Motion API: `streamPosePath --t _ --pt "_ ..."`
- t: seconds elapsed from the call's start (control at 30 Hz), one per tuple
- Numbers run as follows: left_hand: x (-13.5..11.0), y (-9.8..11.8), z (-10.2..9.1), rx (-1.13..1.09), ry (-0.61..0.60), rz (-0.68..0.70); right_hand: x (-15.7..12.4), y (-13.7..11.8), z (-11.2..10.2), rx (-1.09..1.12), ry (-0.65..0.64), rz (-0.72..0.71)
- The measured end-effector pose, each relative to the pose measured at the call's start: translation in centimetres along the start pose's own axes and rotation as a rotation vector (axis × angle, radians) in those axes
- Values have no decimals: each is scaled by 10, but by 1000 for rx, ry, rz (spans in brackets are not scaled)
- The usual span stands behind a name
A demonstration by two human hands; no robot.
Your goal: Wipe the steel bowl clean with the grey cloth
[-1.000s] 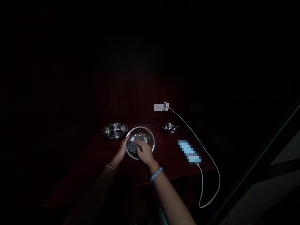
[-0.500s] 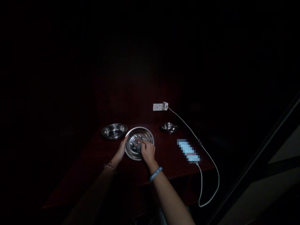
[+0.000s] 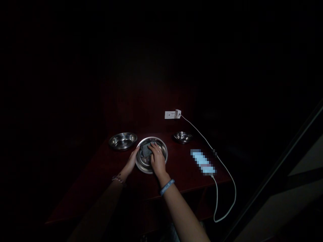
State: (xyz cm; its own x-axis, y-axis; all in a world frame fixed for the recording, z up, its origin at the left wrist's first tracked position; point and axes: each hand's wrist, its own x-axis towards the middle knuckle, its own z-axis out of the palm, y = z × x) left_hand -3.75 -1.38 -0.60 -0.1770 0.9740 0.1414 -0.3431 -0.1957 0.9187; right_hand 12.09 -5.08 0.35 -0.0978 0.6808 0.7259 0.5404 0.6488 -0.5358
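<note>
A shiny steel bowl sits tilted on the dark red table in front of me. My left hand grips its left rim. My right hand lies inside the bowl, fingers pressed down on a dark grey cloth against the far inner wall. A blue band circles my right wrist and a bead bracelet my left.
A second steel bowl stands to the left, a smaller one to the right. A lit phone lies on the table's right side, its white cable running to a wall socket. The room is very dark.
My right hand has moved with the cloth from the bowl's near side round to its far inner wall. The left hand stays on the rim.
</note>
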Motion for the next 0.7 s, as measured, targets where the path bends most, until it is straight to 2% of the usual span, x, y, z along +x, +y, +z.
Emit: streamPosePath --t 0.13,0.4,0.7 --pt "-4 5 1 -8 -2 -37 0 0 0 -60 -63 37" --pt "-11 15 4 4 -59 -52 0 -9 -6 -263 -88 82" --pt "-16 22 12 -20 16 -67 3 -18 -11 -449 -211 -13"
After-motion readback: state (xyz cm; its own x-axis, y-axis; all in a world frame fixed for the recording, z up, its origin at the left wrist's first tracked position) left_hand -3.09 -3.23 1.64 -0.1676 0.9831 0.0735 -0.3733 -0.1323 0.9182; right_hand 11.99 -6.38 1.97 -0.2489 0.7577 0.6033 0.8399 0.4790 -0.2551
